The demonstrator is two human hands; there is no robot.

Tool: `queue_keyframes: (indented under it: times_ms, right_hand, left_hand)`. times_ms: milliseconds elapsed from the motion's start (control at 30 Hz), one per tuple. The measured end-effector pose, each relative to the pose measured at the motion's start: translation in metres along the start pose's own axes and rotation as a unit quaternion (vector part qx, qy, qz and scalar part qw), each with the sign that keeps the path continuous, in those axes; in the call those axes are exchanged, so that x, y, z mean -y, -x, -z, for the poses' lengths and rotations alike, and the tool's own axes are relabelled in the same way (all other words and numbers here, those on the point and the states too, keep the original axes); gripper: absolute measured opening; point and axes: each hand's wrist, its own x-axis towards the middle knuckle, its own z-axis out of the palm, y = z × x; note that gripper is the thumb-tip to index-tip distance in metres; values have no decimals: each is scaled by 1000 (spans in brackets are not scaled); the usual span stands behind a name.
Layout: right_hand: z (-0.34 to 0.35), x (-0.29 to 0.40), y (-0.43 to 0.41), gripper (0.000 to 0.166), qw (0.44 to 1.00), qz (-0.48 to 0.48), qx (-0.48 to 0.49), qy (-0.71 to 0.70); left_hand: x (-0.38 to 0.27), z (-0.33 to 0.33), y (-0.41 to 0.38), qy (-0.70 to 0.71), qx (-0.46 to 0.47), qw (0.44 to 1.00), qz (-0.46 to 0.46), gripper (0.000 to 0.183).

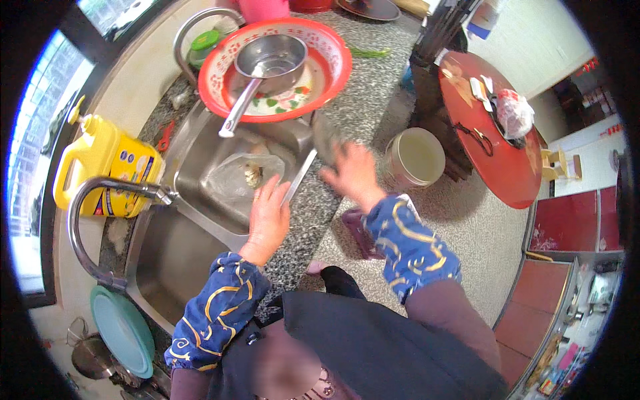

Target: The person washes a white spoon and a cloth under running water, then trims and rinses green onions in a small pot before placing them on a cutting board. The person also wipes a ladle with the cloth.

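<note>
My left hand reaches over the front rim of the steel sink, fingers apart, its fingertips by a clear plastic bag lying in the basin. A small brown and white lump rests on that bag; what it is I cannot tell. My right hand is spread above the granite counter's edge, beside a blurred dark greyish thing that I cannot make out. Whether the hand touches it is unclear. Behind the sink a red enamel basin holds a steel saucepan, its handle sticking out over the sink.
A curved faucet arches at the left near a yellow jug. Red scissors lie behind the sink. On the floor side stand a white bucket and a round red table. Green stalks lie on the counter.
</note>
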Motion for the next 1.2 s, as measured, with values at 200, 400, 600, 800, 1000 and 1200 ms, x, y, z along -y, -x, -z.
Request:
queue_keyframes:
  times_ms: [200, 400, 600, 800, 1000, 1200]
  right_hand:
    - [13, 66, 80, 47, 991, 79, 25, -109]
    - [-7, 4, 10, 43, 992, 39, -30, -117]
    - [-25, -48, -67, 42, 992, -49, -77, -86]
    - [-1, -15, -2, 44, 980, 64, 8, -186]
    - [27, 13, 47, 48, 969, 110, 97, -197]
    - [17, 0, 29, 48, 980, 91, 98, -149]
  left_hand:
    - [-17, -15, -37, -8, 2, 1000, 3, 38]
    - [-27, -46, -52, -28, 64, 997, 37, 44]
    - [-32, -51, -60, -31, 146, 988, 34, 54]
    - [-41, -43, -66, -9, 98, 994, 52, 57]
    - [-21, -58, -58, 5, 123, 992, -11, 51]
    - [-28, -63, -55, 12, 111, 994, -11, 53]
